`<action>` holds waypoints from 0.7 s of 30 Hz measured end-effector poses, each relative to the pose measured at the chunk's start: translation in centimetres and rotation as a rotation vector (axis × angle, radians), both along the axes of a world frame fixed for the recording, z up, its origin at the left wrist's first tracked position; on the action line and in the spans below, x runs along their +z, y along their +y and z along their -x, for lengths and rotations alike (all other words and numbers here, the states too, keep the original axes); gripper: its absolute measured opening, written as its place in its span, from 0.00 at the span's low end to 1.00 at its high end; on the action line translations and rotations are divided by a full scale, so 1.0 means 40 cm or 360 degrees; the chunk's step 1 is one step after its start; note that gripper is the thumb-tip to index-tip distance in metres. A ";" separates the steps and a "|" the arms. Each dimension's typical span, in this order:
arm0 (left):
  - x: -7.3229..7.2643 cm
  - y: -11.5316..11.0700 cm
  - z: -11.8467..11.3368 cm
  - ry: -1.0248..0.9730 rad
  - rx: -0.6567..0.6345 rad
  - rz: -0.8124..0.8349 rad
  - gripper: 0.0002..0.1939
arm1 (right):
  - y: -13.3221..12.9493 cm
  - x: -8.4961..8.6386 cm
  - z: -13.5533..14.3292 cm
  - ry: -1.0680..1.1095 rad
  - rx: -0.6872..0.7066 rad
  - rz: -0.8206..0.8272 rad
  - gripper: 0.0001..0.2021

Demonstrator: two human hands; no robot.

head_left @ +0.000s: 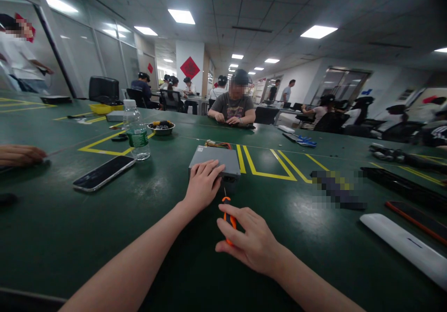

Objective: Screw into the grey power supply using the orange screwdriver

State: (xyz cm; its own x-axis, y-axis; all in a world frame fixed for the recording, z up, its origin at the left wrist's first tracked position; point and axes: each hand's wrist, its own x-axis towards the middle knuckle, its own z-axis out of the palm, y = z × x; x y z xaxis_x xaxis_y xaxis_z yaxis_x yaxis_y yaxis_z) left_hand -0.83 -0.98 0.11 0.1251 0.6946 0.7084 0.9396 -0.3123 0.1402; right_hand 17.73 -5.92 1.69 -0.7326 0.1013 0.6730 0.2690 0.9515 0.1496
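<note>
A grey metal box (228, 159) with coloured wires at its far side rests on the green table (157, 228). My left hand (203, 184) lies on the box's top near its front left, fingers spread and flat. In front of the box, my right hand (249, 237) holds an orange and black screwdriver (228, 219) between thumb and fingers. Its thin tip points at the front face of the box; whether it touches is too small to tell.
Left of the box are a phone (104, 173), a water bottle (138, 137) and a metal bowl (161, 127). Another person's hand (23, 155) rests at the far left. On the right lie a white bar (405, 244) and dark long parts (405, 186). A person (233, 105) sits opposite.
</note>
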 end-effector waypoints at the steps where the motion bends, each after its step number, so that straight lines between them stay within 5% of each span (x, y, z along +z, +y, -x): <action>1: 0.000 0.000 0.000 0.0004 0.0001 0.0001 0.17 | 0.001 -0.001 -0.003 0.0006 0.0004 0.0032 0.17; 21: 0.003 -0.006 0.000 0.0041 0.0004 0.0020 0.19 | -0.003 0.002 -0.003 -0.0145 0.0111 0.0070 0.14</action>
